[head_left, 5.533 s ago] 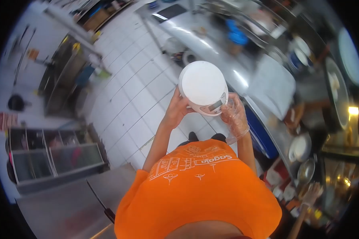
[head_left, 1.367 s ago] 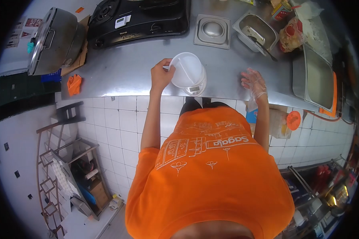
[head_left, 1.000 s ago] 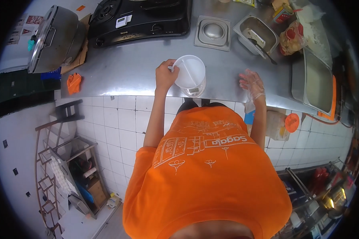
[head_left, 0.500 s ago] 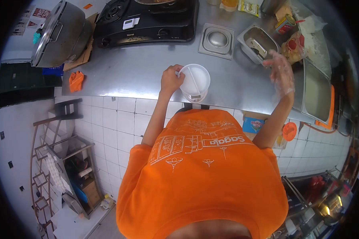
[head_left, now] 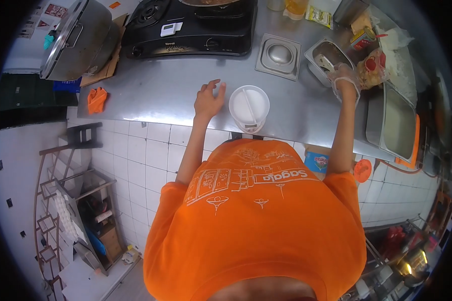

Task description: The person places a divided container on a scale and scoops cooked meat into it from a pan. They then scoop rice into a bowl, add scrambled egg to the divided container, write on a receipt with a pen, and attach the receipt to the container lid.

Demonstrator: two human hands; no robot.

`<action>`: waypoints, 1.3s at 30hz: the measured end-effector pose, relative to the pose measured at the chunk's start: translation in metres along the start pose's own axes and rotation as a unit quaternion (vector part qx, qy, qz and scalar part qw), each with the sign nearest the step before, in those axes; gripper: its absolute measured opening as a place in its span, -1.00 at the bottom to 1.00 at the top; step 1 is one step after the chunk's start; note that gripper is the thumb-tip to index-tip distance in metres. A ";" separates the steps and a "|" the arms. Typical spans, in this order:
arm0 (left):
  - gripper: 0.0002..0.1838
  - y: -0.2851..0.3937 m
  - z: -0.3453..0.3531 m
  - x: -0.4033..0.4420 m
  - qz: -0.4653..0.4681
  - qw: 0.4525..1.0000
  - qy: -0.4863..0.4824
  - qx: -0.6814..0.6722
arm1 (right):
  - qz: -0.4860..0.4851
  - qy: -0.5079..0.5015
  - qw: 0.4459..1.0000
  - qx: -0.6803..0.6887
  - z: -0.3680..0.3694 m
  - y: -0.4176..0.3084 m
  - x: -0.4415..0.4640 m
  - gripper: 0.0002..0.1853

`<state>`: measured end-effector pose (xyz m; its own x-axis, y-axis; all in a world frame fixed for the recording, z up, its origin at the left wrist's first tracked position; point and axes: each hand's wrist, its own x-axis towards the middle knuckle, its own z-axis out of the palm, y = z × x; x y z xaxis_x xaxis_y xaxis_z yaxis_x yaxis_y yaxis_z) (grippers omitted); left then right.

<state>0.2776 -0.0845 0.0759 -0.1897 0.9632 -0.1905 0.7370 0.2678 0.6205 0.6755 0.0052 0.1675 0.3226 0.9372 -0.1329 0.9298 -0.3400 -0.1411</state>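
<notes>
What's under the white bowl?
A white scale, its front edge showing. The bowl covers most of its top; anything else between them can't be seen.

White on the divided bowl (head_left: pixel 240 107) and the scale (head_left: pixel 249 129) beneath it. Silver-grey on the surface (head_left: pixel 173 83) around the bowl. Black, with a pale gold motif, on the stove (head_left: pixel 193 44) beyond the bowl. Nearer than the bowl, vivid orange with white line drawings and lettering on the shirt (head_left: pixel 256 231); white with dark joints on the tiles (head_left: pixel 153 163).
</notes>
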 end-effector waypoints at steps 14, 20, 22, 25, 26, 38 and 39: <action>0.57 -0.025 0.068 -0.103 0.071 0.997 0.028 0.013 | -0.017 0.040 0.999 -0.008 0.015 0.006 0.011 -0.57; 0.12 -0.022 0.081 -0.094 0.044 0.995 0.072 0.056 | -0.041 0.021 0.999 -0.006 0.025 0.009 0.023 -0.59; -0.16 -0.018 0.083 -0.080 0.044 0.992 0.105 0.055 | -0.047 0.015 0.999 -0.006 0.026 0.009 0.027 -0.58; -0.41 -0.008 0.076 -0.067 0.048 0.990 0.121 0.053 | -0.042 0.012 0.999 -0.001 0.019 0.002 0.020 -0.58; -0.46 -0.005 0.071 -0.064 0.049 0.990 0.122 0.053 | -0.039 0.012 0.999 0.000 0.019 0.001 0.022 -0.59; -0.31 0.014 0.034 -0.051 -0.089 0.995 0.020 -0.026 | -0.029 0.022 0.999 0.031 0.012 0.001 0.017 -0.62; -0.29 0.006 0.036 -0.054 -0.060 0.993 0.056 -0.090 | -0.031 0.026 0.999 0.033 0.014 0.004 0.018 -0.63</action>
<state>0.3154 -0.1358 0.0628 -0.3474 0.9177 -0.1925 0.5783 0.3713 0.7265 0.6825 0.0197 0.1506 0.2742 0.9590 -0.0712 0.9353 -0.2831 -0.2124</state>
